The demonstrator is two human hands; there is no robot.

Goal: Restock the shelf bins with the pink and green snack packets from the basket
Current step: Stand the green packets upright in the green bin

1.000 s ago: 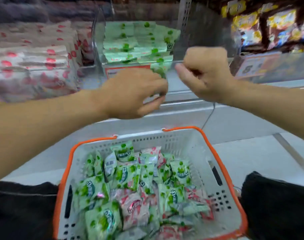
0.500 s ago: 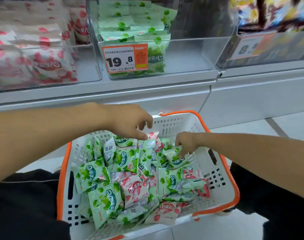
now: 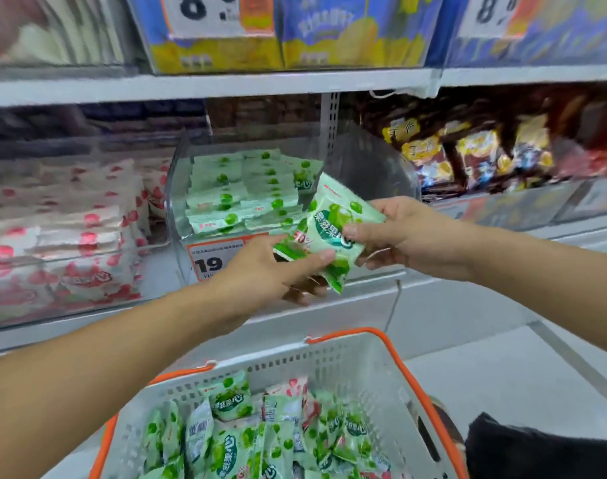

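Observation:
Both hands hold green snack packets [image 3: 333,223] together in front of the clear shelf bin [image 3: 371,167] that has a stack of green packets [image 3: 247,188] at its left. My left hand [image 3: 271,267] grips the packets from below and the left; my right hand [image 3: 398,233] pinches them from the right. Below, the white basket with an orange rim [image 3: 381,368] holds several green packets and a few pink ones [image 3: 295,388]. The bin of pink packets [image 3: 70,243] is at the left.
Brown and yellow snack bags [image 3: 468,157] fill the bin to the right. An upper shelf carries blue and yellow packs [image 3: 260,32] with price tags. An orange price tag [image 3: 209,261] is on the green bin's front. Grey floor [image 3: 502,368] lies at the right.
Both hands dipped into the basket, took green packets and rose with them to the front of the green bin. The view tilted up again.

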